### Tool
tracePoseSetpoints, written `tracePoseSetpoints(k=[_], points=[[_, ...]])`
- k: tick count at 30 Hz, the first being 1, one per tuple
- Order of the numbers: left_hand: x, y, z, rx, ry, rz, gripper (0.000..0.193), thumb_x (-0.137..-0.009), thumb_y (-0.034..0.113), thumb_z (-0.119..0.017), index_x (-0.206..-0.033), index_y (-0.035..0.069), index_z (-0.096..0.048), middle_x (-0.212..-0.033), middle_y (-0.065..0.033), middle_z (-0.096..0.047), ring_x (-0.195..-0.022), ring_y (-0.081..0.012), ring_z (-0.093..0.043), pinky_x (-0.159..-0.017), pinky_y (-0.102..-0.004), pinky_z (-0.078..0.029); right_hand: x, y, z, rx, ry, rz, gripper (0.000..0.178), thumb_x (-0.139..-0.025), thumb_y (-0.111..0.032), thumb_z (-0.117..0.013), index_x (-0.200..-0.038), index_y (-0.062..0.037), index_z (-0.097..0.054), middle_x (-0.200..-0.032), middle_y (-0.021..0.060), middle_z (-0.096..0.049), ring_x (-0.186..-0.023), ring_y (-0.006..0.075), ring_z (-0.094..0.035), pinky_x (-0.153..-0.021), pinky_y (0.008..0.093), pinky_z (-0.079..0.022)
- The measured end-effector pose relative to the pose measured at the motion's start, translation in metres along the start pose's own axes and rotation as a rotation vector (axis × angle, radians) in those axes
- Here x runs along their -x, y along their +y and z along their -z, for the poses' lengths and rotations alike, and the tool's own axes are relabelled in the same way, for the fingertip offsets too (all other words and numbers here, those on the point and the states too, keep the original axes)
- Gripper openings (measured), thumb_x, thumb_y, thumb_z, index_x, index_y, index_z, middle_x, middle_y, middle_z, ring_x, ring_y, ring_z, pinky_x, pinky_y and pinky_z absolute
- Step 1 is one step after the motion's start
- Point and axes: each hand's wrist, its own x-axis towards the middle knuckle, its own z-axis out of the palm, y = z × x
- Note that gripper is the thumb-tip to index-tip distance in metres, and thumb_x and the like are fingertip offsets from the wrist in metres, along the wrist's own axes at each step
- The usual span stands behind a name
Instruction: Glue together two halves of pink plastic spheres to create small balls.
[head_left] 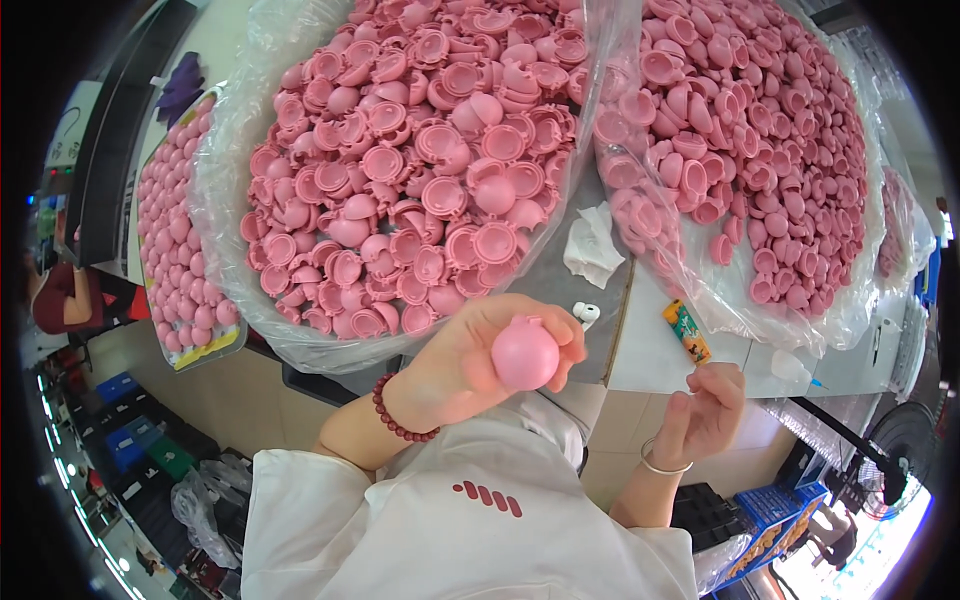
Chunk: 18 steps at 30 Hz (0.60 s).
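My left hand [455,365] is closed round a glossy pink ball [525,357], with a small tab at its top edge, in front of my shirt. The fingers curl behind and beside the ball, so its far side is hidden. My right hand [708,415] hovers to the right, by the table's front edge, its fingers loosely curled in and nothing showing in them. Just beyond its fingertips lies a small orange and green packet [687,332]. Past my left hand, a plastic-lined heap of pink half shells [400,180] fills the middle of the table.
A second bag of pink half shells [760,140] spreads at the right. A tray of pink balls [185,235] stands at the left. Between the bags are a crumpled tissue [594,247] and white earbuds [586,314]. A person's arm [75,300] shows at far left.
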Motion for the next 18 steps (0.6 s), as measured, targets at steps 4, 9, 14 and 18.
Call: tracePoseSetpoints(k=[4,9,14,18], points=[[-0.002,-0.003,0.008,0.205,-0.099,0.087,0.045,-0.071,0.031,-0.07,-0.104,0.012,-0.046,-0.088,-0.01,-0.056,-0.085,-0.0185,-0.052,-0.067,-0.0275,-0.043,-0.002,0.0,-0.012,-0.045,-0.098,-0.002,0.02,-0.066,-0.009,-0.062,-0.079,0.0017,-0.051,-0.07,0.0097,-0.048,-0.062,0.0187,-0.042,-0.058,0.0277,-0.032],[0.013,0.008,0.006,0.158,-0.125,0.01,0.052,-0.073,0.026,-0.068,-0.114,0.006,-0.041,-0.101,-0.0144,-0.055,-0.087,-0.0184,-0.055,-0.078,-0.0291,-0.044,-0.01,-0.029,-0.024,-0.331,-0.048,-0.05,0.034,-0.073,-0.026,-0.061,-0.088,0.0022,-0.047,-0.071,0.0096,-0.045,-0.066,0.0185,-0.04,-0.061,0.0302,-0.032],[0.009,0.009,0.003,0.106,-0.011,0.073,0.054,-0.07,0.026,-0.071,-0.11,0.004,-0.043,-0.097,-0.0135,-0.057,-0.084,-0.0188,-0.056,-0.075,-0.0304,-0.044,-0.014,-0.048,-0.026,-1.003,0.189,0.035,0.03,-0.071,-0.026,-0.061,-0.089,-0.0051,-0.05,-0.093,0.0098,-0.049,-0.089,0.0234,-0.044,-0.071,0.0384,-0.037],[0.014,0.009,-0.004,0.105,-0.074,0.039,0.055,-0.068,0.029,-0.073,-0.108,0.006,-0.045,-0.098,-0.0117,-0.057,-0.084,-0.0153,-0.057,-0.078,-0.0267,-0.045,-0.03,-0.065,-0.045,-1.265,0.044,0.034,0.031,-0.072,-0.028,-0.06,-0.094,-0.0077,-0.049,-0.097,0.008,-0.049,-0.091,0.0217,-0.044,-0.072,0.0373,-0.036]])
